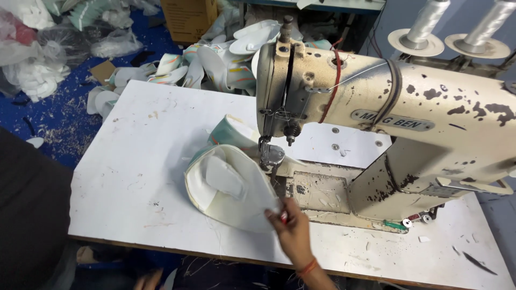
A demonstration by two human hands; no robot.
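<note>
A white worktable (134, 177) is seen from above, its near wooden edge running along the bottom of the view and its left edge dropping off to a blue floor (59, 121) strewn with scraps. The left half of the tabletop lies bare, so open room is left on that side, while the right half is taken up by a worn cream sewing machine (398, 113) whose arm reaches across toward the middle. Behind the far edge a heap of cut fabric pieces (209, 59) is piled, with a cardboard box (188, 19) beyond it, and two thread cones (457, 24) stand at the upper right. A white padded shoe upper (231, 185) with a striped rim is laid on the table just left of the machine bed, its far side tucked under the presser foot (271, 156). The right hand (293, 228) is reached in over the near edge, and its fingers are pinched together on the near corner of the upper, beside the metal plate of the bed. Part of the left hand (148, 279) is glimpsed below the table edge at the bottom; whether it is closed or open cannot be told, and nothing is seen in it. A dark sleeve (29, 209) fills the lower left corner.
</note>
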